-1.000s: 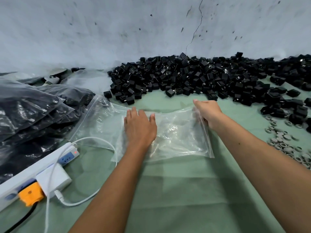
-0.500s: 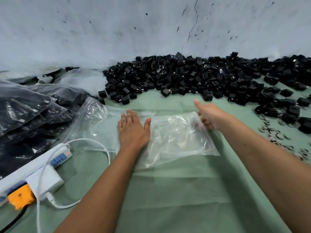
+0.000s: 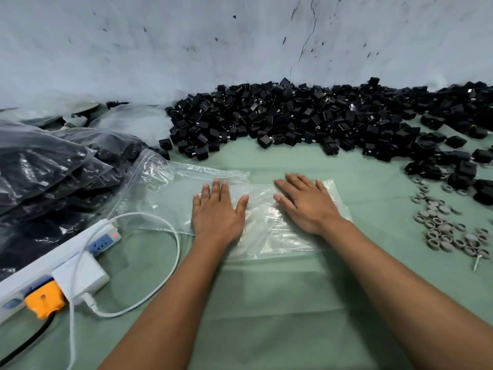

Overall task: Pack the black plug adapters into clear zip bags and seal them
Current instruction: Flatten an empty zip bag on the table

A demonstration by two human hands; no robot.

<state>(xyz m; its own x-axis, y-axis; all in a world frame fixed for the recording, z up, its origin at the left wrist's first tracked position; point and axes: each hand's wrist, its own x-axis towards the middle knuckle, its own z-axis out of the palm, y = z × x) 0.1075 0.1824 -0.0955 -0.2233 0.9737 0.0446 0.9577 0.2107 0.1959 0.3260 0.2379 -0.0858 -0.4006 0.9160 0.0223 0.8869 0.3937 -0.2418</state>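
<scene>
Head view, both hands flat, fingers straight, on clear zip bags, bag edges hard to separate

The cloth under my arms is a pale sage green, plain, with faint fold lines. The plug adapters heaped along its far edge are solid black, a few showing silvery prongs. The zip bag under my palms is clear and glints white at its creases. At the left edge, filled bags look black through shiny film. The power strip is white with blue sockets, a red light and an orange plug; its charger and cable are white. The rings near the right edge are dull grey. The wall is bluish-white, speckled with dark marks and one thin crack.
</scene>
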